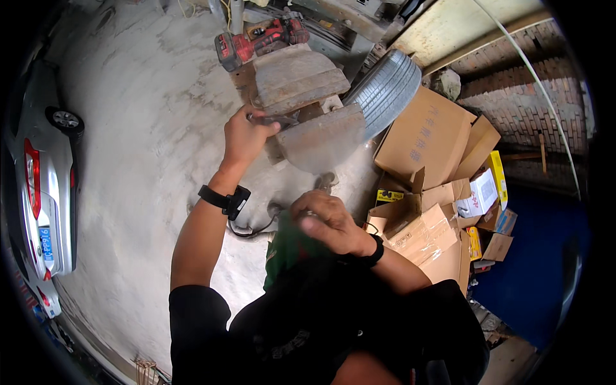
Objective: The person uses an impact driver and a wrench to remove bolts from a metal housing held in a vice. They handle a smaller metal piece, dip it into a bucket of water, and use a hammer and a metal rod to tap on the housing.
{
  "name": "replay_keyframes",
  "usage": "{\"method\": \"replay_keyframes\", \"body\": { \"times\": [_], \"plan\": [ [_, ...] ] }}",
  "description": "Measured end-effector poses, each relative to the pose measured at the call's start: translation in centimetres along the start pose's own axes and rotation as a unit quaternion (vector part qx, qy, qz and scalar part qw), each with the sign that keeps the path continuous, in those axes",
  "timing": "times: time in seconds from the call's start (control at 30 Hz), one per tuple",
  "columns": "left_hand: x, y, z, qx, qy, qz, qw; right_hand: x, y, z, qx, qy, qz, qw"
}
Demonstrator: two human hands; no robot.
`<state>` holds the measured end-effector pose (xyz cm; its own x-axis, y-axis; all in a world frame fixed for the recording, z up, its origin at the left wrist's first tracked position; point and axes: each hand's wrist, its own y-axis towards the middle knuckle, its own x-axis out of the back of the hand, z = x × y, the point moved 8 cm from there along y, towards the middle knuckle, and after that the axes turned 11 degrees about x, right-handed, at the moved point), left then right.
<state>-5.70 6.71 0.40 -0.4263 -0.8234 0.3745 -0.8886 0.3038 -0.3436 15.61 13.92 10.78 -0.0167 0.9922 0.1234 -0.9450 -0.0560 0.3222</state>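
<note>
The left hand (244, 139) is pinching a dark metal tool (283, 120) between its fingers, the tool extending toward the gap in a metal vise (324, 138). The right hand (332, 221) is curling near green cloth (287, 249); whether its fingers are gripping anything, I cannot tell.

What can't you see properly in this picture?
All in the head view:
Right hand: blurred, so I can't tell if it holds anything.
Green thing: partly covered by that hand and the black clothing.
Dark metal tool: partly hidden by the left hand.
Silver car: cut off by the dark rim.
</note>
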Motion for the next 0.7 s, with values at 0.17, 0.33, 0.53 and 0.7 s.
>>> {"method": "replay_keyframes", "body": {
  "times": [0.17,0.33,0.53,0.7],
  "plan": [
    [3.2,0.4,-1.5,-0.056,0.171,0.039,0.983,-5.3,0.6,-2.1,0.028,0.032,0.038,0.998],
    [12.8,1.0,2.6,0.062,0.188,0.047,0.979,-13.5,0.6,-7.3,0.082,-0.035,0.067,0.994],
    [21.8,-0.1,8.8,0.035,0.364,-0.046,0.930,-18.3,-1.3,-17.4,-0.082,-0.124,0.111,0.983],
    [23.5,2.8,8.1,0.042,0.259,-0.085,0.961,-8.1,2.6,-7.0,-0.124,-0.105,0.030,0.986]
  ]
}}
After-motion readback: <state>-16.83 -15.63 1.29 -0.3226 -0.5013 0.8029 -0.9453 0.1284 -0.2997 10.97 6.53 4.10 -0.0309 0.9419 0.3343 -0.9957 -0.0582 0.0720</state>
